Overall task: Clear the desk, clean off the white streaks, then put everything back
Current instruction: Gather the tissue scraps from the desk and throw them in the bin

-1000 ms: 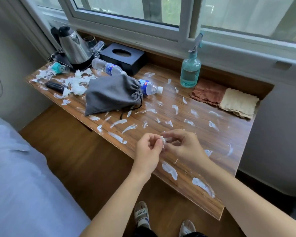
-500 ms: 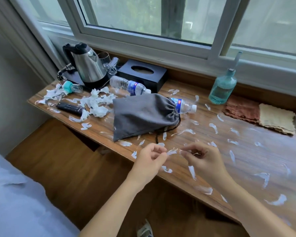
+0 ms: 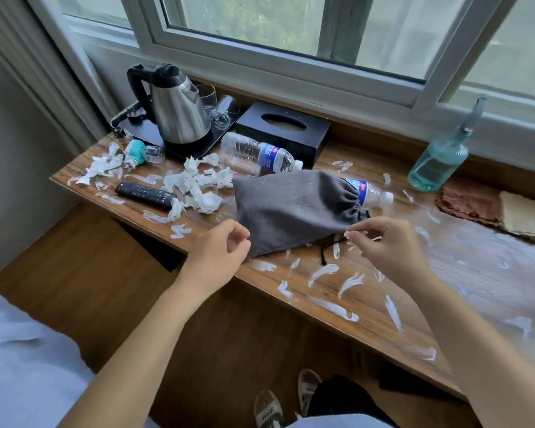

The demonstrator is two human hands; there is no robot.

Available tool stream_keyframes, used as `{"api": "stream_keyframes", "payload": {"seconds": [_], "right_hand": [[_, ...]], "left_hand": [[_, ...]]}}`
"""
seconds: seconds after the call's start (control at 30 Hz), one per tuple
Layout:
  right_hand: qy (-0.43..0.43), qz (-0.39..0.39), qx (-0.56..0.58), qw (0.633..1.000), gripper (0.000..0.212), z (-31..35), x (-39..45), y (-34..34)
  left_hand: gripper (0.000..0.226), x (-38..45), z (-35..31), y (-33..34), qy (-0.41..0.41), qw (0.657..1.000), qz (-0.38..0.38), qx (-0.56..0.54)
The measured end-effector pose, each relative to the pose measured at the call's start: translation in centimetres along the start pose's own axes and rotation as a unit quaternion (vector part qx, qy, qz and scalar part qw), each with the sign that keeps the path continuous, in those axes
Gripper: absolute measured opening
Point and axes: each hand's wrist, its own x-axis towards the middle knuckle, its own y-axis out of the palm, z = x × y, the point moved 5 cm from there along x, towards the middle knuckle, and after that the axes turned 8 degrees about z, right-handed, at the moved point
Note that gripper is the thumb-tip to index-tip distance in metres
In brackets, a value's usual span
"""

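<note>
The desk point(image 3: 365, 329) is not yet cleared, so the person is in the first step of the task, gathering loose litter before any wiping can start. The right hand point(image 3: 386, 245) hovers just above the near middle of the desk and pinches a small white scrap point(image 3: 349, 234) between thumb and forefinger, close to the drawstring mouth of the grey pouch point(image 3: 294, 208). The left hand point(image 3: 215, 254) hangs over the near edge, beside the pouch's near left corner; its fingers are loosely curled and hold nothing.

The things to be moved lie mostly on the left and far side. A kettle point(image 3: 176, 109) stands on its black tray at the far left, with a black tissue box point(image 3: 283, 129) to its right. One water bottle point(image 3: 260, 154) lies in front of the box, and a second bottle point(image 3: 369, 193) pokes out from behind the pouch. Torn tissue pieces point(image 3: 198, 186) are heaped next to a remote control point(image 3: 144, 194) at the left. A spray bottle point(image 3: 442, 159) stands at the far right, with two folded cloths point(image 3: 494, 208) just right of it. White streaks point(image 3: 322, 271) are scattered over the whole surface, thickest along the near edge.

The next move probably calls for disposing of the pinched scrap, then lifting the pouch, bottles and remote off the desk. No bin is in view, so where the scrap should go cannot be told. The spray and cloths look ready for the cleaning step.
</note>
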Motion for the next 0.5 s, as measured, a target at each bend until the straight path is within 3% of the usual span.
{"api": "stream_keyframes", "payload": {"seconds": [0.5], "right_hand": [[-0.055,0.004,0.05,0.997,0.018,3.6,4.4,2.7]], "left_hand": [[0.013,5.0,-0.7,-1.6,-0.005,1.0,0.009,0.026]]}}
